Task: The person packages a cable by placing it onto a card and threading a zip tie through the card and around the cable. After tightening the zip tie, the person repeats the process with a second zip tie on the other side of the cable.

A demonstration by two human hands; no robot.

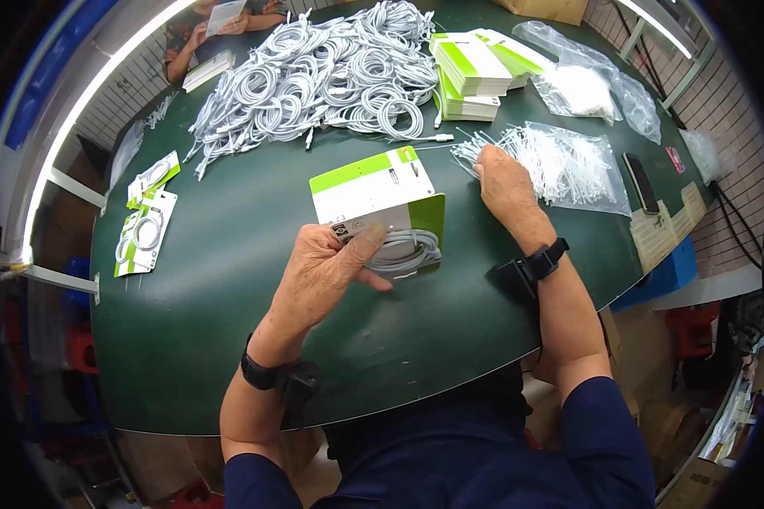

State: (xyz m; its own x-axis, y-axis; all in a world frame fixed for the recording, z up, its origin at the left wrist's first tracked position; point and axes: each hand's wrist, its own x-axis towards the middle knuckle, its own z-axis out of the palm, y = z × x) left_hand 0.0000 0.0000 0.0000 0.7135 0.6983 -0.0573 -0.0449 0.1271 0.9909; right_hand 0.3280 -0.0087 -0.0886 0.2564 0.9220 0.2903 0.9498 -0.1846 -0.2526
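Folded card [365,191], over the middle of the green table [204,339], with a coiled cable [422,251] against its near panel; its fastening cannot be made out. The coil's long axis runs left to right; the upper panel's green band points away from the person. Left hand [318,271]: thumb and fingers grip card and coil. Right hand [508,188]: fingers curled at the white ties [577,165]; whether they pinch one cannot be told. Outward: carded cables [147,233] appear finished; heaped loose cables [314,81] and stacked cards [475,68] apparently remain.
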